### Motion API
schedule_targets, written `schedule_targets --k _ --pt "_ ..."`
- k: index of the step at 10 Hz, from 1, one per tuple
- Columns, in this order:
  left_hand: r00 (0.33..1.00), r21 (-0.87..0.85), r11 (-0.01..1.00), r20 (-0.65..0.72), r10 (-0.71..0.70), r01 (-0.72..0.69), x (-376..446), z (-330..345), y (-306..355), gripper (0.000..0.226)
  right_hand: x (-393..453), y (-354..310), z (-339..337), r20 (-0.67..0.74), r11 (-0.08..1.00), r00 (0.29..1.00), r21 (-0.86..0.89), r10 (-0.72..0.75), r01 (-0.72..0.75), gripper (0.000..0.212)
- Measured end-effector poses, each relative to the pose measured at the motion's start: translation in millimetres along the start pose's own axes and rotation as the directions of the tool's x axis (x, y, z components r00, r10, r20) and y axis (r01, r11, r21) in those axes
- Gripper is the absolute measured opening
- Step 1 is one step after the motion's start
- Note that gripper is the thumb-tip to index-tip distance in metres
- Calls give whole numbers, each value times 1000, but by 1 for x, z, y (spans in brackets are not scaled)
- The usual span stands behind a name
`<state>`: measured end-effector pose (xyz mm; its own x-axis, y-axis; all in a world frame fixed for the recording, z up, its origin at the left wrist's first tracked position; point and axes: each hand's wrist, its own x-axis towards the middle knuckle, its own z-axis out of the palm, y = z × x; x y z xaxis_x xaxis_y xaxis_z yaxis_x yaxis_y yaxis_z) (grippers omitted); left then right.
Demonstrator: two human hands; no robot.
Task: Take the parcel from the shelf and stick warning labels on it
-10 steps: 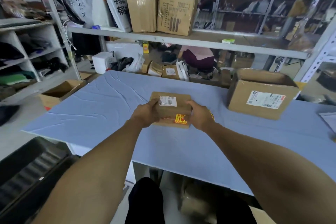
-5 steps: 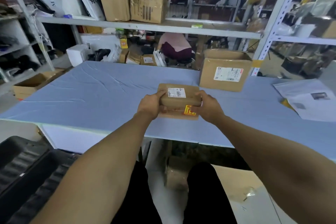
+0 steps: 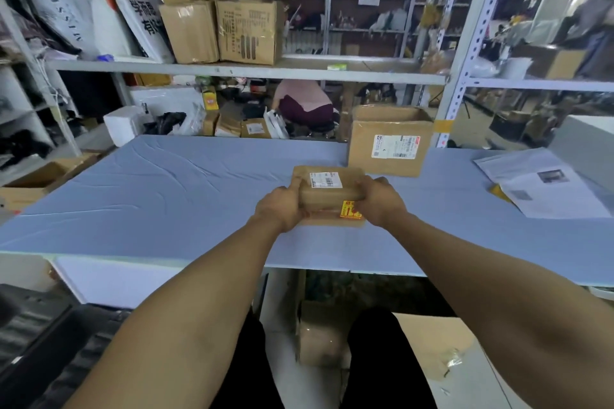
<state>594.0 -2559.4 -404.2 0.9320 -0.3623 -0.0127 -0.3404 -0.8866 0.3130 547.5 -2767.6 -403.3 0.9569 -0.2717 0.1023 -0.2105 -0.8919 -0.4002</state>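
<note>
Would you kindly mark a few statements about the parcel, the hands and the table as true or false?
1. Both the left hand and right hand grip the small parcel. True.
2. The parcel carries no warning label. False: a yellow and red label sits on its near side.
3. A larger box stands on the table behind the parcel. True.
4. The printed sheets lie at the table's left end. False: they lie at its right end.

Matt cardboard parcel; wrinkled cloth table cover
</note>
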Motion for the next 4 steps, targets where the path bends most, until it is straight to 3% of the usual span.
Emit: schedule_targets --k 2,4 --pt "999 186 982 -21 47 -42 -42 -14 8 70 -41 -21 -21 -5 989 995 -113 -96 95 45" --pt "997 204 977 49 55 -63 -71 -37 28 62 -72 -35 -47 72 988 989 -80 -129 134 40"
